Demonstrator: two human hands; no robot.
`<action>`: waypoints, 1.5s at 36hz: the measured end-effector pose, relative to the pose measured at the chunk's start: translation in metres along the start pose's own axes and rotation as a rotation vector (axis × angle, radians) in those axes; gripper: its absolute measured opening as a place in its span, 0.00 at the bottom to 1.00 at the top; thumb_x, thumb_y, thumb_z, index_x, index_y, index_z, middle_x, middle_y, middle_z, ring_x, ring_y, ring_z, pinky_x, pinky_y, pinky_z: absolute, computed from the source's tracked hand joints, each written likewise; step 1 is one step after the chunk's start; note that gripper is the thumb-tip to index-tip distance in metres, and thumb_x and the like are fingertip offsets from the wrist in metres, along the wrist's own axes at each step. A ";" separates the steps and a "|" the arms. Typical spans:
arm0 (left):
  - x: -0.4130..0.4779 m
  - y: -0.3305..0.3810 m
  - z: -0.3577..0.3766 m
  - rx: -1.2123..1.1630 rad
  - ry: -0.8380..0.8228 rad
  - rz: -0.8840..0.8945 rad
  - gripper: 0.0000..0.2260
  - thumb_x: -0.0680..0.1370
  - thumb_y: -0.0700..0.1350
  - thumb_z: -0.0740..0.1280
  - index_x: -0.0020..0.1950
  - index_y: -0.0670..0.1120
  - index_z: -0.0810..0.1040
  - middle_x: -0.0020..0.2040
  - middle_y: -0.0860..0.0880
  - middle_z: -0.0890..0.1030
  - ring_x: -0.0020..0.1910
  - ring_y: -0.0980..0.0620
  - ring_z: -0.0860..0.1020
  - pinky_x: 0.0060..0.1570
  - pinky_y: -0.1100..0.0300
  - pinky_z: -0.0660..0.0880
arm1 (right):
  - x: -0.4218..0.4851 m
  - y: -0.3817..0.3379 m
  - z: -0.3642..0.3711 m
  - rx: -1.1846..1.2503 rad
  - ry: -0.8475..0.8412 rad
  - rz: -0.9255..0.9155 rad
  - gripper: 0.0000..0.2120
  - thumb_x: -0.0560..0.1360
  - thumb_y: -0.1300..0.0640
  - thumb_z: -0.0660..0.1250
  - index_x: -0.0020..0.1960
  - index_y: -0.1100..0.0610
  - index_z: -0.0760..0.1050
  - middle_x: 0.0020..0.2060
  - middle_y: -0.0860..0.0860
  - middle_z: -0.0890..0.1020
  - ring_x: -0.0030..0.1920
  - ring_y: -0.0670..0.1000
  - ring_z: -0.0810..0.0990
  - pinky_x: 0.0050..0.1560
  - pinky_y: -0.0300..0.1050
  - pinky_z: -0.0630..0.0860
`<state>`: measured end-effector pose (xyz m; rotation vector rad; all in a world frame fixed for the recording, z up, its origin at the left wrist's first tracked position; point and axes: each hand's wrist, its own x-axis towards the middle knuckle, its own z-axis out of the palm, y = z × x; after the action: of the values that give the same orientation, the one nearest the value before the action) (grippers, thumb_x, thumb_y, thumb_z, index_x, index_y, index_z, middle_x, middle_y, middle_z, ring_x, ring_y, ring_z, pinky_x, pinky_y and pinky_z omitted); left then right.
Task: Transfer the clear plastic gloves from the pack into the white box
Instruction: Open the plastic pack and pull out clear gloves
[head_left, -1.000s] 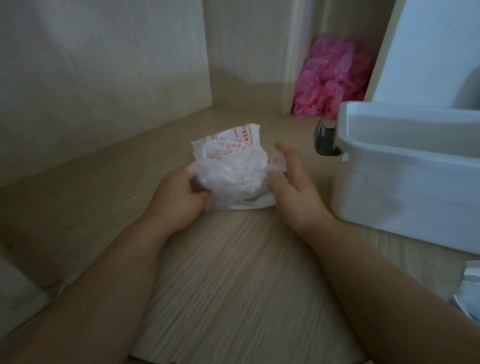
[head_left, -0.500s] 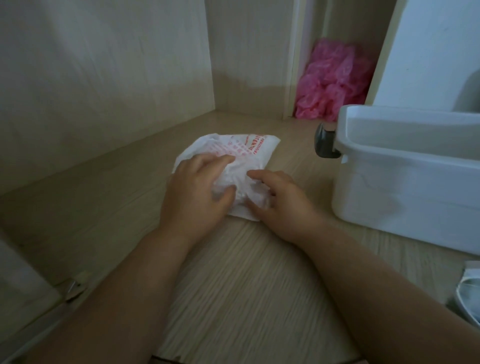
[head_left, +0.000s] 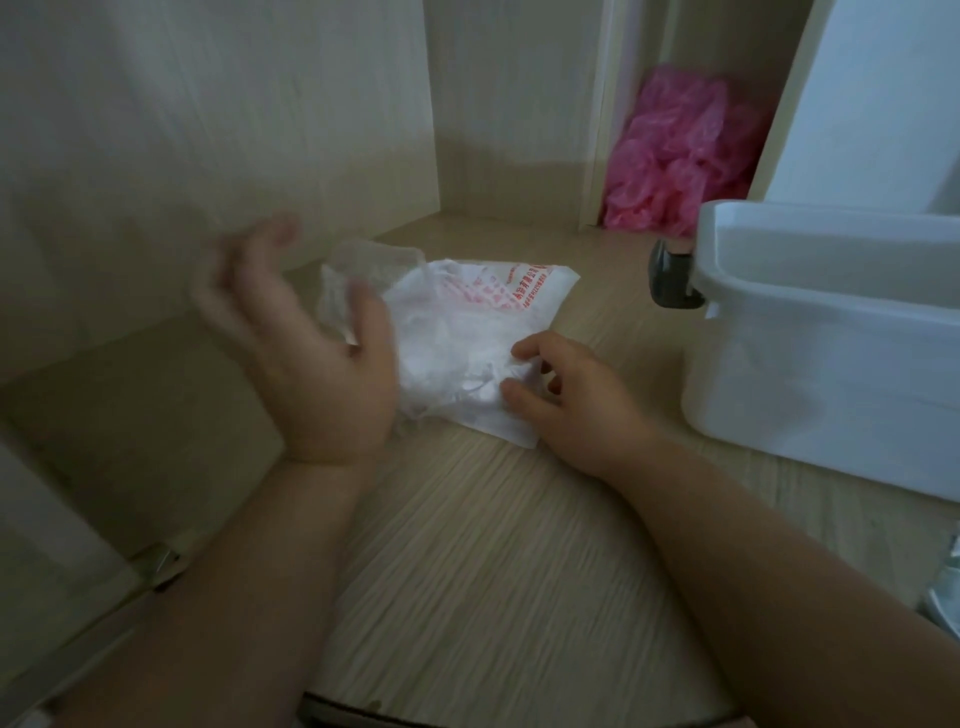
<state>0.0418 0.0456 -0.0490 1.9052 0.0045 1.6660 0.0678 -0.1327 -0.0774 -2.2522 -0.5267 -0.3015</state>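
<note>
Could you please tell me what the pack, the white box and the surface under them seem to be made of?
The pack looks like thin, crinkly plastic film, white with red print and soft creases. The white box seems rigid moulded plastic, smooth with a rounded rim. The surface shows pale wood grain, possibly laminate; matte.

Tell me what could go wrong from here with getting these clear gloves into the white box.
1. The clear glove beside the blurred left hand is thin film. I cannot tell if it is gripped, so it may drop onto the wooden surface.
2. The right hand pinches only the pack at its near end. A pull could drag the whole pack along.
3. The white box sits beyond the right arm, so the left hand's carry might snag on it.
</note>
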 end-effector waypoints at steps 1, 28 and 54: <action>-0.002 0.009 -0.002 -0.046 -0.071 0.176 0.13 0.72 0.36 0.67 0.56 0.36 0.76 0.54 0.34 0.74 0.55 0.44 0.73 0.58 0.56 0.70 | 0.001 0.001 0.001 -0.003 0.004 -0.006 0.15 0.76 0.51 0.65 0.62 0.50 0.71 0.50 0.45 0.71 0.41 0.40 0.70 0.40 0.31 0.66; -0.020 -0.010 0.010 0.254 -0.614 0.486 0.06 0.71 0.45 0.68 0.37 0.48 0.84 0.43 0.53 0.82 0.45 0.46 0.74 0.44 0.55 0.66 | -0.002 0.003 0.003 0.027 0.035 -0.052 0.25 0.75 0.59 0.67 0.71 0.50 0.66 0.64 0.50 0.72 0.58 0.44 0.70 0.56 0.32 0.64; 0.031 0.003 0.008 -0.380 -0.604 -0.493 0.09 0.77 0.47 0.68 0.38 0.55 0.80 0.32 0.57 0.79 0.34 0.60 0.76 0.39 0.60 0.74 | 0.015 -0.043 -0.003 -0.288 -0.021 -0.030 0.36 0.75 0.42 0.64 0.77 0.50 0.52 0.72 0.49 0.66 0.71 0.52 0.63 0.69 0.51 0.57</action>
<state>0.0543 0.0515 -0.0204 1.8412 -0.0718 0.6800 0.0611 -0.1044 -0.0417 -2.5293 -0.5576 -0.3902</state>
